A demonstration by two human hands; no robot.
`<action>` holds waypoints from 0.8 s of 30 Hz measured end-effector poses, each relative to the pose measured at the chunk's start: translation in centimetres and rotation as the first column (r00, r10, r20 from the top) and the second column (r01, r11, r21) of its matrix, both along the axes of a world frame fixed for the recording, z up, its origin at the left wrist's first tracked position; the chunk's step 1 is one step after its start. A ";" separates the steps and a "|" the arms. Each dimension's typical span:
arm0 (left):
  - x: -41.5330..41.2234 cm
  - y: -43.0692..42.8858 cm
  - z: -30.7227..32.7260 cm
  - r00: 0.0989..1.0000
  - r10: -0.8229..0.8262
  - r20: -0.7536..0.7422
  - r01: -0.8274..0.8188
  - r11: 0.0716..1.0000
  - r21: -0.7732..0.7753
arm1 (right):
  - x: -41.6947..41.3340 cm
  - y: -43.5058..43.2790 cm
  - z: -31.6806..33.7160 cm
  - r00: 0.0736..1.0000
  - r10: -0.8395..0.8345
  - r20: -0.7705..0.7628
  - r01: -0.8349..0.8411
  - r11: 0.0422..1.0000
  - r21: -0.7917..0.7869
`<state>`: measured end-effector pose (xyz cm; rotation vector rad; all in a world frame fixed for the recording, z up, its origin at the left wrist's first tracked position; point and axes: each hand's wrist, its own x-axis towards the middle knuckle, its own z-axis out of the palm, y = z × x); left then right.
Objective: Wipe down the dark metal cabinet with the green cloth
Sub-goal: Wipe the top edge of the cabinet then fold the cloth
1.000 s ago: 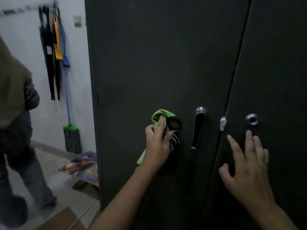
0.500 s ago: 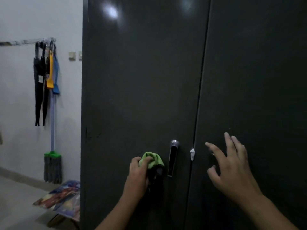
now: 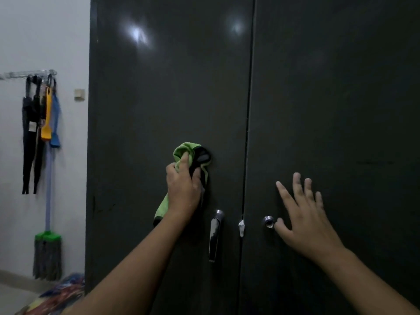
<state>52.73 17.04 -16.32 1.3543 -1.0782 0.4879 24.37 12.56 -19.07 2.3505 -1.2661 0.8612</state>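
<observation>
The dark metal cabinet (image 3: 163, 92) with two tall shut doors fills most of the view. My left hand (image 3: 183, 188) grips the bunched green cloth (image 3: 184, 151) with a black edge and presses it on the left door, above and left of the chrome handle (image 3: 214, 235). My right hand (image 3: 303, 214) lies spread, fingers straight, on the right door, its thumb beside the round chrome lock (image 3: 268, 221).
A white tag (image 3: 241, 227) hangs at the seam between the doors. On the white wall to the left hang dark, yellow and blue items (image 3: 39, 123) and a mop with a green head (image 3: 47, 253). Colourful printed sheets (image 3: 61, 294) lie on the floor.
My left hand has slid the cloth upward on the left door, from beside the handle to above it. The right hand stays spread on the right door. My view has shifted.
</observation>
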 end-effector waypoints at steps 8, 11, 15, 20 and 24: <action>-3.9 -1.0 1.5 0.937 -0.134 0.324 0.099 0.988 0.121 | -2.4 -0.9 -0.4 0.996 0.046 0.082 -0.039 0.996 -0.083; -6.9 -1.8 2.3 0.909 -0.165 0.384 0.122 0.983 0.135 | -3.7 -1.3 -0.2 0.992 0.014 0.127 -0.008 0.999 -0.050; -9.2 -2.6 1.7 0.936 -0.155 0.318 0.123 0.985 0.117 | -3.6 -0.8 0.1 0.958 0.113 0.262 -0.118 0.993 0.004; -14.8 -2.5 -1.5 0.848 -0.283 0.449 0.128 0.930 0.344 | -3.5 -0.7 0.1 0.905 0.158 0.395 -0.162 0.987 -0.022; -18.3 -3.6 -3.6 0.728 -0.271 0.629 0.034 0.932 0.362 | -5.5 -0.9 -0.3 0.851 0.111 0.513 -0.149 0.988 0.033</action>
